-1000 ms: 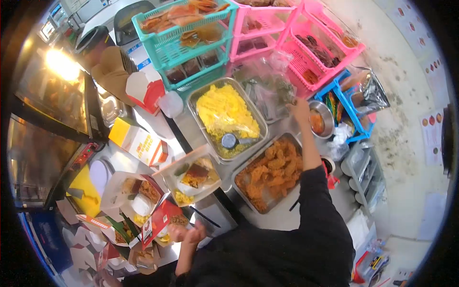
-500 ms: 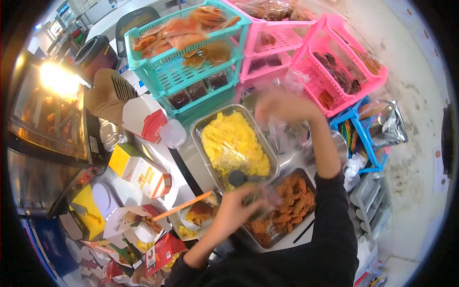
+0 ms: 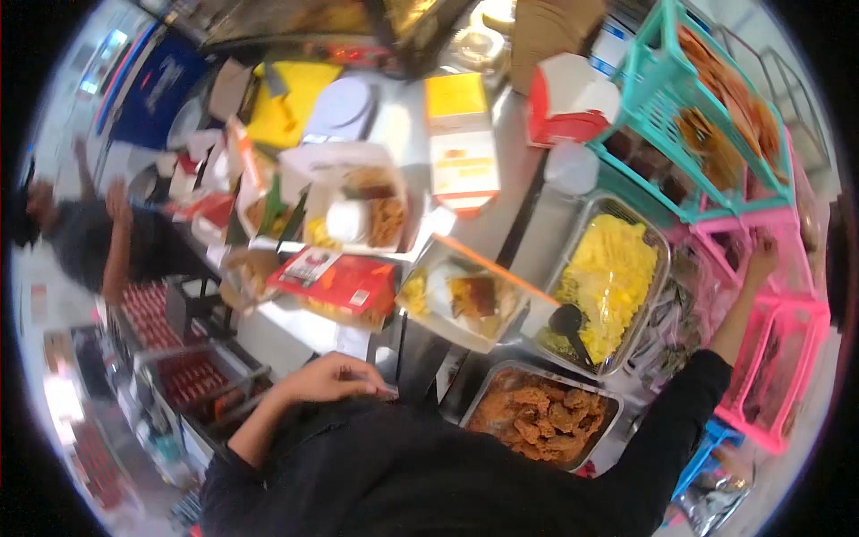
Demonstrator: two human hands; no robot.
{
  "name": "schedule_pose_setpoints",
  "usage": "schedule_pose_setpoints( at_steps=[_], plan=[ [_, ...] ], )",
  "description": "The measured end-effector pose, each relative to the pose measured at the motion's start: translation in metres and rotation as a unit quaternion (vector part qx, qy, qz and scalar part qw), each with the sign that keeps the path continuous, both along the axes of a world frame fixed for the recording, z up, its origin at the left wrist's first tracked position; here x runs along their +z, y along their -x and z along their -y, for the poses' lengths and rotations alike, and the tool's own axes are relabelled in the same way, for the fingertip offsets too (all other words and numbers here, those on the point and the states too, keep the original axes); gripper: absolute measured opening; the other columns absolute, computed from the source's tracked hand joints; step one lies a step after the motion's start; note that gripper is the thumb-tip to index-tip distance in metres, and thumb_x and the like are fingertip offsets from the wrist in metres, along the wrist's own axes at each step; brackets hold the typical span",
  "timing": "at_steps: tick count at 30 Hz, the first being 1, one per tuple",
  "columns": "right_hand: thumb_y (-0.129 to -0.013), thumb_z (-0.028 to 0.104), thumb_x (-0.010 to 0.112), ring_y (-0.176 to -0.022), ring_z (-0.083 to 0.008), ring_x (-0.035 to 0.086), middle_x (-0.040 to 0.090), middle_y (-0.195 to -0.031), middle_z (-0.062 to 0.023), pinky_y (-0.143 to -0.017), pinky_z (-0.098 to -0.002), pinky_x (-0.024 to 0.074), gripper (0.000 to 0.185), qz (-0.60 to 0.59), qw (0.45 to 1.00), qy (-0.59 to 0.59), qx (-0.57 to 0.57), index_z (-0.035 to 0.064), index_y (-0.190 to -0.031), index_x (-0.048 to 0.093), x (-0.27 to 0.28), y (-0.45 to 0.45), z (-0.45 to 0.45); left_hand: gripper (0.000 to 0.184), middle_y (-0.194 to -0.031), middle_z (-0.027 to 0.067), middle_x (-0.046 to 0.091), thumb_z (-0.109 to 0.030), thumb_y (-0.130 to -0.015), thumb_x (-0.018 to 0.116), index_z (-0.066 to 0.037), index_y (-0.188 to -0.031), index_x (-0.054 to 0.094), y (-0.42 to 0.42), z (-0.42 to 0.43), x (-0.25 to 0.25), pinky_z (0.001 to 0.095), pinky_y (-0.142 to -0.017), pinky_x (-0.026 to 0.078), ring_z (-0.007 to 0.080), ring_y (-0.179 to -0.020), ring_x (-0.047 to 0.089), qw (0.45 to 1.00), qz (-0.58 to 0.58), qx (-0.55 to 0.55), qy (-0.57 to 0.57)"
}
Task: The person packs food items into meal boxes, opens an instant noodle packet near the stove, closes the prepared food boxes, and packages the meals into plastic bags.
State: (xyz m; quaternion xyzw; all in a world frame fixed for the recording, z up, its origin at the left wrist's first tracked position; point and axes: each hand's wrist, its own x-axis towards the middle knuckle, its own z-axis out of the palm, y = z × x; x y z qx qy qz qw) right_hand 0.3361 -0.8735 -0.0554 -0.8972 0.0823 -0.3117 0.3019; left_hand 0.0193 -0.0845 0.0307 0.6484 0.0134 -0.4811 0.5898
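My left hand [image 3: 327, 379] is at the lower middle in front of my body, fingers curled together around something small and greyish at the fingertips. My right hand [image 3: 762, 259] is stretched to the pink basket stack [image 3: 716, 234] at the right, its fingers pinched at the opening; what they hold is hidden. An open meal box [image 3: 420, 327] with rice, yellow food and a brown piece lies up and right of my left hand. The tray of yellow shredded food [image 3: 608, 277] holds a black scoop [image 3: 571, 327]. Below it is a tray of fried pieces [image 3: 541, 413].
A red box [image 3: 335, 282] and an open filled box [image 3: 353, 201] stand at the left centre. A teal basket stack [image 3: 667, 116] is at the upper right, a blue basket [image 3: 702, 456] at the lower right. Another person [image 3: 98, 228] is at the far left.
The view has swung left. My left hand has moved from beside the fried-food tray back toward my body. My right hand went from above the plastic packets to the pink basket stack.
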Motion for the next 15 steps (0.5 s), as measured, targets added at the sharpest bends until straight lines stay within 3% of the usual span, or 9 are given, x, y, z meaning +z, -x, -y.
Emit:
schedule_pose_setpoints(
  at_steps=[1,4,8,9,10,11,12,13,15],
  plan=[
    [-0.08,0.022,0.055,-0.069,-0.0212,0.06,0.062,-0.079,-0.0102,-0.066,-0.0322,0.0459,0.028,-0.023,0.99,0.131,-0.049,-0.0023,-0.095,0.056,0.012,0.008,-0.013,0.017,-0.097,0.0057,0.063,-0.008,-0.087,0.05,-0.001,-0.098,0.06,0.01,-0.005,-0.004,0.0268,-0.085,0.042,0.0116,-0.094,0.055,1.0,0.007,0.01,-0.005],
    [-0.081,0.019,0.053,-0.069,-0.0269,0.059,0.06,-0.081,-0.0164,-0.067,-0.0338,0.0464,0.03,0.009,0.944,0.31,-0.113,-0.0048,-0.099,0.051,0.012,0.002,-0.019,0.02,-0.095,0.0049,0.061,-0.012,-0.09,0.044,-0.003,-0.099,0.059,0.028,-0.021,0.005,0.0271,-0.082,0.043,0.0123,-0.091,0.054,0.998,0.029,0.032,-0.039],
    [-0.083,0.019,0.05,-0.076,-0.0266,0.058,0.059,-0.083,-0.0145,-0.065,-0.0362,0.0459,0.025,0.185,0.97,0.054,-0.146,-0.0044,-0.092,0.052,0.031,0.041,-0.077,0.02,-0.088,0.0043,0.06,-0.015,-0.09,0.042,-0.004,-0.096,0.058,0.03,-0.055,-0.024,0.028,-0.069,0.045,0.0112,-0.082,0.054,0.972,0.174,0.12,-0.107],
    [-0.083,0.019,0.05,-0.078,-0.0265,0.058,0.058,-0.084,-0.014,-0.064,-0.0368,0.0457,0.025,0.229,0.962,-0.01,-0.151,-0.0043,-0.091,0.052,0.04,0.056,-0.099,0.018,-0.087,0.0082,0.059,-0.012,-0.089,0.042,-0.003,-0.095,0.056,0.023,-0.062,-0.028,0.0309,-0.068,0.045,0.0161,-0.079,0.056,0.958,0.188,0.126,-0.174],
    [-0.084,0.021,0.05,-0.081,-0.0262,0.057,0.057,-0.086,-0.0156,-0.067,-0.0367,0.0459,0.029,0.207,0.948,0.224,-0.089,-0.0055,-0.096,0.051,0.059,0.094,-0.146,0.017,-0.084,0.0144,0.058,-0.01,-0.088,0.042,-0.001,-0.095,0.055,0.013,-0.066,-0.036,0.0341,-0.068,0.044,0.0259,-0.077,0.057,0.934,0.276,0.152,-0.167],
    [-0.085,0.023,0.049,-0.083,-0.0245,0.056,0.056,-0.088,-0.0152,-0.068,-0.0359,0.0456,0.03,0.169,0.976,0.141,-0.007,-0.0051,-0.097,0.051,0.079,0.135,-0.222,0.016,-0.082,0.0186,0.057,-0.008,-0.086,0.042,0.0,-0.095,0.053,0.001,-0.067,-0.034,0.0368,-0.069,0.044,0.0347,-0.077,0.056,0.893,0.361,0.129,-0.236],
    [-0.087,0.024,0.048,-0.085,-0.0229,0.055,0.056,-0.09,-0.0149,-0.07,-0.0351,0.0454,0.031,0.128,0.989,0.049,0.062,-0.0047,-0.098,0.052,0.099,0.176,-0.299,0.015,-0.083,0.0205,0.057,-0.006,-0.085,0.042,0.001,-0.095,0.051,-0.009,-0.074,-0.054,0.038,-0.069,0.043,0.0367,-0.079,0.055,0.833,0.467,0.139,-0.261],
    [-0.089,0.025,0.046,-0.086,-0.0199,0.054,0.056,-0.091,-0.0128,-0.07,-0.0335,0.0447,0.03,0.066,0.923,-0.357,0.13,-0.0028,-0.094,0.054,0.11,0.208,-0.362,0.015,-0.086,0.0213,0.058,-0.004,-0.083,0.042,0.002,-0.094,0.051,-0.026,-0.076,-0.058,0.0403,-0.07,0.043,0.0368,-0.082,0.056,0.859,0.415,0.156,-0.255],
    [-0.091,0.033,0.043,-0.081,-0.0163,0.059,0.059,-0.08,-0.0094,-0.069,-0.0275,0.0465,0.035,-0.127,0.906,-0.322,0.245,0.001,-0.082,0.055,0.082,0.269,-0.406,0.015,-0.087,0.0205,0.058,0.001,-0.081,0.043,0.002,-0.093,0.052,-0.047,-0.072,-0.061,0.0403,-0.073,0.044,0.0353,-0.084,0.056,0.811,0.502,0.194,-0.229]
  ],
)
